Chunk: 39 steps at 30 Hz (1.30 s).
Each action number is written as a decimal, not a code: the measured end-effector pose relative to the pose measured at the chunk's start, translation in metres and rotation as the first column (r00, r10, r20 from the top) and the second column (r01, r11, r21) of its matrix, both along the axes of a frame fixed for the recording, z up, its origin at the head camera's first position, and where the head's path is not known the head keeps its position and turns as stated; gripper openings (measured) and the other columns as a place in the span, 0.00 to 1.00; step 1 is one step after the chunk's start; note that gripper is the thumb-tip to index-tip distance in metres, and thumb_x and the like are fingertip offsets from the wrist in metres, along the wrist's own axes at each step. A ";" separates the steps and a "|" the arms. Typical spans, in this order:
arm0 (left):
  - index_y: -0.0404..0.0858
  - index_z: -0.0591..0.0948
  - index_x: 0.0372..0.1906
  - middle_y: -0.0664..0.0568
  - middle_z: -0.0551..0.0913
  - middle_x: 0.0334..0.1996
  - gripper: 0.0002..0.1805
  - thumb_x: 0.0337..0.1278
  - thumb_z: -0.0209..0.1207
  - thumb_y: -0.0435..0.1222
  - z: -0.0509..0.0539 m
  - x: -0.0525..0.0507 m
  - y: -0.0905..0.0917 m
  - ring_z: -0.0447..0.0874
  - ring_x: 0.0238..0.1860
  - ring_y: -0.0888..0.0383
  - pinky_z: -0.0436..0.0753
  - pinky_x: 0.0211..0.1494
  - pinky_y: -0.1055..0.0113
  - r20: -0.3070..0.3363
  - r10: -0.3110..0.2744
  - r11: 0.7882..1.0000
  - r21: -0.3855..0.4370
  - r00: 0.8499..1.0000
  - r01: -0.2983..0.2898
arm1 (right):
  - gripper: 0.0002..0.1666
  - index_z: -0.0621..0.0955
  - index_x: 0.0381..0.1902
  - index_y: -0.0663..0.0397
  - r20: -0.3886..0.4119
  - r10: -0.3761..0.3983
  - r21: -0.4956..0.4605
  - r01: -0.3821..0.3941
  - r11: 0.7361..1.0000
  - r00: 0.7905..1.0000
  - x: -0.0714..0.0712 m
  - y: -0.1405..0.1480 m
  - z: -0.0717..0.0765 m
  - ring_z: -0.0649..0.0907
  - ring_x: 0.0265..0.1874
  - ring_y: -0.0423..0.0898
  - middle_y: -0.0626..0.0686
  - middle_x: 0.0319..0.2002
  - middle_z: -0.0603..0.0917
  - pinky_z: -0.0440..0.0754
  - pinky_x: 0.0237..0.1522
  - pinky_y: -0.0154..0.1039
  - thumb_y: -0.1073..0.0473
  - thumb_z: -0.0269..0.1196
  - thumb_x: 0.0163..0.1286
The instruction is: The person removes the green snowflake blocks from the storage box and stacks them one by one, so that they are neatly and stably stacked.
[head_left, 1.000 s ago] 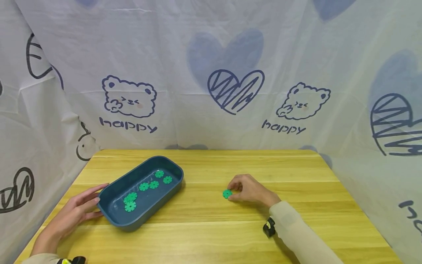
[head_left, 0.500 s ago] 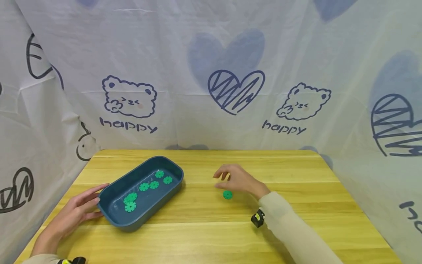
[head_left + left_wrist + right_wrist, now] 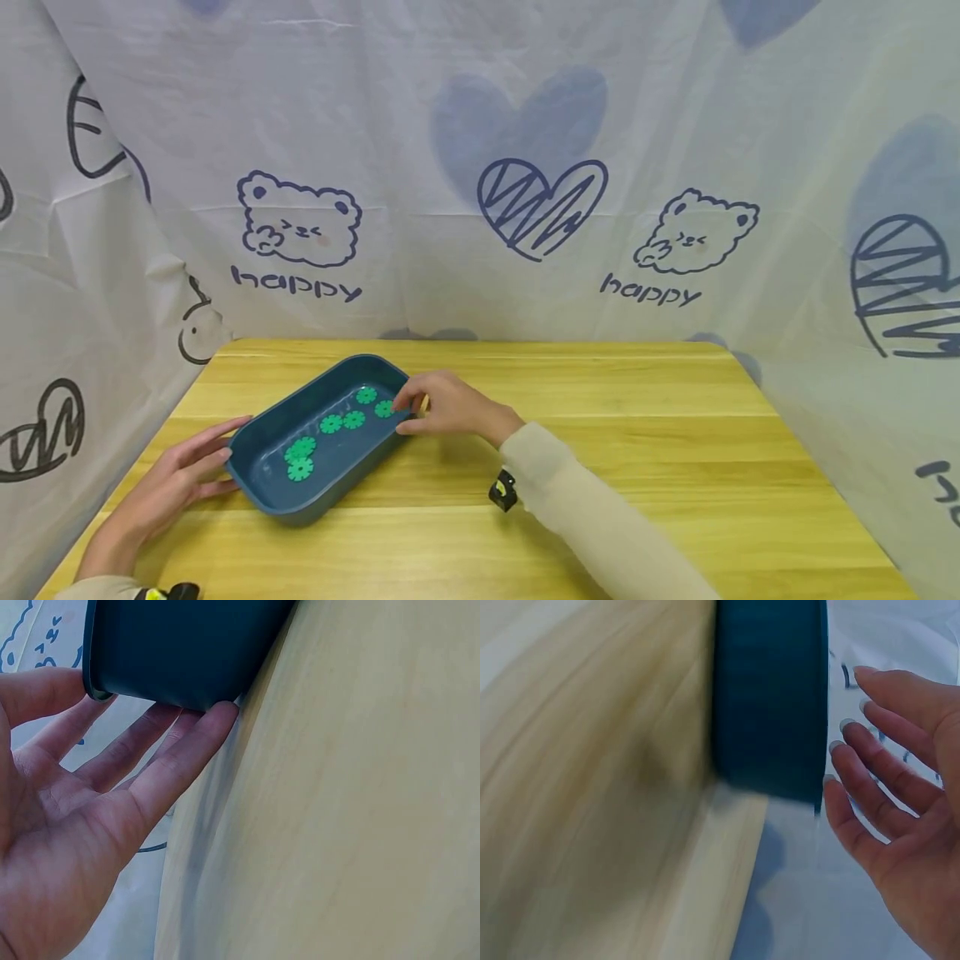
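A dark blue oblong bin (image 3: 352,479) stands on the table at left, lying at a slant. Inside it are several green notched plastic discs, among them a lone disc (image 3: 301,469) at the near end and another disc (image 3: 366,395) toward the far end. My left hand (image 3: 168,483) touches the bin's left end with fairly straight fingers, spread along its outer wall. Over the bin's right end hovers my right hand (image 3: 450,406), fingers apart and loosely bent; in the right wrist view nothing lies between them. The disc seen earlier on the table is out of sight, where my right sleeve now lies.
The wooden table (image 3: 637,383) backs onto a white cloth (image 3: 420,250) printed with hearts and bears. More cloth hangs along both sides. A black strap device (image 3: 502,490) sits at my right wrist.
My right hand has let go of a green disc on the table and moved left to the bin's right end. My left hand stays at the bin.
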<state>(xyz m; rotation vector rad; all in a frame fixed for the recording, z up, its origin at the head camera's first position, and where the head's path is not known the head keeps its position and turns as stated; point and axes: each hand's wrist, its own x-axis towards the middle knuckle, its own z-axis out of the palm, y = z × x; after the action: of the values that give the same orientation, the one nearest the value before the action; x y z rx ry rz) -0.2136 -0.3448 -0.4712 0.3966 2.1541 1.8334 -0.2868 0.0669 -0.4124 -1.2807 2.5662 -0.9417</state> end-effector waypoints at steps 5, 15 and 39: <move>0.45 0.59 0.82 0.74 0.81 0.58 0.29 0.83 0.45 0.35 0.000 0.000 0.000 0.84 0.56 0.71 0.90 0.51 0.66 0.006 -0.003 1.000 0.008 1.000 0.003 | 0.15 0.89 0.50 0.56 -0.014 0.049 0.037 -0.049 0.998 0.999 0.001 -0.035 -0.001 0.86 0.48 0.52 0.55 0.49 0.89 0.85 0.50 0.32 0.56 0.72 0.68; 0.44 0.59 0.82 0.74 0.81 0.58 0.29 0.83 0.45 0.35 0.000 0.003 0.000 0.84 0.55 0.71 0.89 0.51 0.66 0.003 -0.001 1.000 -0.007 1.000 0.001 | 0.15 0.89 0.50 0.53 -0.064 0.103 0.181 -0.090 0.979 0.993 0.000 -0.092 -0.017 0.86 0.45 0.40 0.49 0.50 0.91 0.77 0.45 0.17 0.54 0.73 0.68; 0.40 0.56 0.83 0.74 0.80 0.58 0.30 0.84 0.45 0.37 0.003 0.004 0.003 0.83 0.57 0.72 0.89 0.51 0.65 -0.005 0.004 1.000 -0.029 1.000 -0.004 | 0.17 0.89 0.52 0.44 0.029 0.140 0.339 -0.142 0.930 0.990 0.003 -0.155 -0.025 0.81 0.37 0.31 0.42 0.52 0.89 0.76 0.38 0.17 0.61 0.75 0.65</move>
<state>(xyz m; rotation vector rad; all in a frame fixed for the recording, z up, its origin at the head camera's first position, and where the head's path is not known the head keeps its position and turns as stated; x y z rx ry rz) -0.2098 -0.3419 -0.4677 0.3915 2.1840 1.8030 -0.2835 -0.0878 -0.4375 -1.3324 2.4512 -0.4459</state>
